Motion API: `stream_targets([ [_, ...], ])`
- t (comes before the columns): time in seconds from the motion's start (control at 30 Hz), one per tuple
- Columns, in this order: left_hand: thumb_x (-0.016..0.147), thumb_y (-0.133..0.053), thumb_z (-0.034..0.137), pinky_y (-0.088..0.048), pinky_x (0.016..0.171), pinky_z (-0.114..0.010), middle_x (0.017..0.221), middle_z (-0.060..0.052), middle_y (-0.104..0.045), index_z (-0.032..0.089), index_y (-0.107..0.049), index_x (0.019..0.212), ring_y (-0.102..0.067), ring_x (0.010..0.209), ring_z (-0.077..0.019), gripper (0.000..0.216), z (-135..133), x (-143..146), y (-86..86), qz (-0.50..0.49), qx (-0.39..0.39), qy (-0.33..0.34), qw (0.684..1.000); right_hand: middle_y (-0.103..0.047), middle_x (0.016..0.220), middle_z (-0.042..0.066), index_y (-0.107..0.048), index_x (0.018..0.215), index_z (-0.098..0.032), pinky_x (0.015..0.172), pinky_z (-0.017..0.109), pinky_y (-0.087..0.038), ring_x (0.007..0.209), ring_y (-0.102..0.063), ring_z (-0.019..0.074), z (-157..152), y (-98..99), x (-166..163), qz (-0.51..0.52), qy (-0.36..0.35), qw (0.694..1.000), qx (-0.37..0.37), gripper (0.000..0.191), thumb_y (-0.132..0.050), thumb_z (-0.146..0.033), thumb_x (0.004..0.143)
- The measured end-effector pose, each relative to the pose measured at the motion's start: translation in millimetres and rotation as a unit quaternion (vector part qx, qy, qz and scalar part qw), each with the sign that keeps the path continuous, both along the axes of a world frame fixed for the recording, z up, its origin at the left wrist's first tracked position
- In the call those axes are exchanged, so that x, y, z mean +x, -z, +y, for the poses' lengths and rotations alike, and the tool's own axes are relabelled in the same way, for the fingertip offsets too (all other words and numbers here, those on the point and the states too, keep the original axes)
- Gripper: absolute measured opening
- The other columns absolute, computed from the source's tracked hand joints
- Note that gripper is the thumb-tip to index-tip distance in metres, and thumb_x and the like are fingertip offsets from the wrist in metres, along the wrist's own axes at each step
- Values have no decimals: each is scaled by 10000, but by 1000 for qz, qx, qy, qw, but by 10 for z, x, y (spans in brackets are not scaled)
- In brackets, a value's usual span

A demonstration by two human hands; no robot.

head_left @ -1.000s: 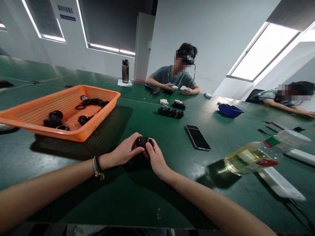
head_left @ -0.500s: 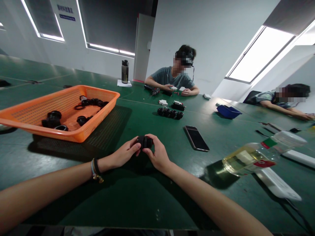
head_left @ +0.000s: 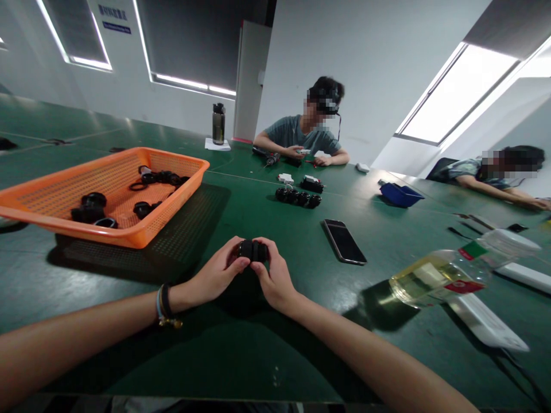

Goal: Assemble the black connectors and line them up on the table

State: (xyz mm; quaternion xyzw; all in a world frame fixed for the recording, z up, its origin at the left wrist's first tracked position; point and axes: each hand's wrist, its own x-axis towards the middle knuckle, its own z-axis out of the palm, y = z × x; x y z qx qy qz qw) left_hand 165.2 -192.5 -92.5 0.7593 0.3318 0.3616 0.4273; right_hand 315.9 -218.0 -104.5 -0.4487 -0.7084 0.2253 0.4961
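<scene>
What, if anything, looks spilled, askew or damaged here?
Nothing clearly. The bottle at right looks slanted, but so does the window, probably lens distortion. No spill shows. The black part held by left hand and right hand is too small to check.

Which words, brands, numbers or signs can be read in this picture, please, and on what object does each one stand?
None can be read with certainty.
Wall, upper left: a row of large dark characters, too blurred to read.
Below it: a blue strip with small pale lettering, too blurred.
Clear bottle: green and red label areas, print unreadable.
Black part held by the left hand and right hand: no writing discernible.
</scene>
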Motion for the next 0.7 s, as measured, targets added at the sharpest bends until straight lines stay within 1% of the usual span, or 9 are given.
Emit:
stream_targets([
  [0.2, 773, -369, 647, -406, 715, -285, 843, -27, -490, 166, -467, 909, -463, 759, -176, 509, -21, -24, -41, 28, 46, -7, 999, -587, 921, 49, -439, 1035, -193, 758, 304, -462, 834, -569, 171, -81, -21, -70, 44, 7, 998, -39, 280, -427, -368, 817],
  [0.3, 771, -351, 662, -401, 707, -284, 837, -26, -476, 167, -461, 895, -457, 742, -174, 522, -17, -32, -60, 41, 67, -6, 997, -587, 913, 46, -441, 1030, -190, 757, 300, -457, 830, -566, 168, -108, -38, -89, 61, 8, 996, -57, 290, -421, -390, 822],
  [0.5, 795, -347, 629, -396, 698, -290, 843, -34, -474, 163, -468, 879, -464, 745, -180, 488, 3, -42, -74, 56, 115, -8, 992, -582, 890, 40, -449, 1022, -192, 752, 297, -444, 828, -554, 167, -132, -33, -106, 86, 8, 992, -89, 311, -416, -431, 825],
  [0.7, 793, -333, 644, -415, 678, -285, 855, -35, -460, 159, -471, 931, -475, 748, -175, 523, 62, -74, -62, 104, 160, 8, 982, -548, 865, 31, -460, 1002, -191, 706, 281, -428, 791, -526, 153, -119, 22, -132, 146, -7, 976, -159, 321, -420, -456, 826],
])
